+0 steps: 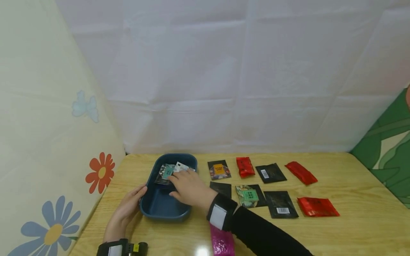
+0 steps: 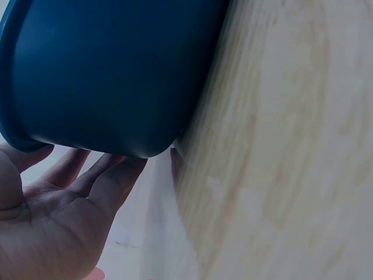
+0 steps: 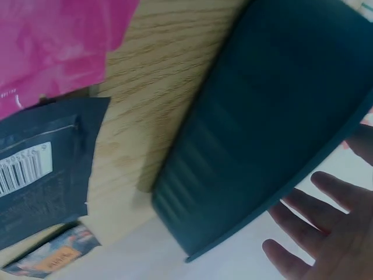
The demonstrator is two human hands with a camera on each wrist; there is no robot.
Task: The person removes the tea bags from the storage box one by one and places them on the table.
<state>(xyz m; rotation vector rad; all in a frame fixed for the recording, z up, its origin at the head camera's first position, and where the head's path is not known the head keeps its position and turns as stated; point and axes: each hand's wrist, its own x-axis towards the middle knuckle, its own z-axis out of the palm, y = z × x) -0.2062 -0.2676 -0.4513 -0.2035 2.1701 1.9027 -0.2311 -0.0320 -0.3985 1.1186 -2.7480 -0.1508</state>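
Right hand (image 1: 189,186) is reaching over the blue bin (image 1: 169,203) with a loose, wide grip, fingers stretched out over a teal-label pack (image 1: 164,174) and a white pack (image 1: 182,166) inside; honestly, from this angle I can't tell if the fingertips actually touch either one. Left hand (image 1: 128,204) isn't clenched either: the left-wrist cam shows what the head cam misses, mostly straight fingers against the bin's outer side, thumb tucked by the rim. The right-wrist cam also gives you the barcode on the black pack (image 1: 221,188), which the arm covers from above. Bin itself is a dark blue rounded rectangle with a lipped rim, sitting toward the left of the counter, both packs at its far end and its near floor bare. A shiny pink pack (image 1: 222,241) lies partly under the right forearm. Further right there's a green-label pack (image 1: 251,196), an orange-label pack (image 1: 219,169), two more black ones with barcodes showing and three glossy red packs (image 1: 318,207). Counter (image 1: 362,206) is light wood grain, with creased white cloth (image 1: 240,78) behind, a flowery panel (image 1: 38,142) left and green leaf print (image 1: 390,153) right.
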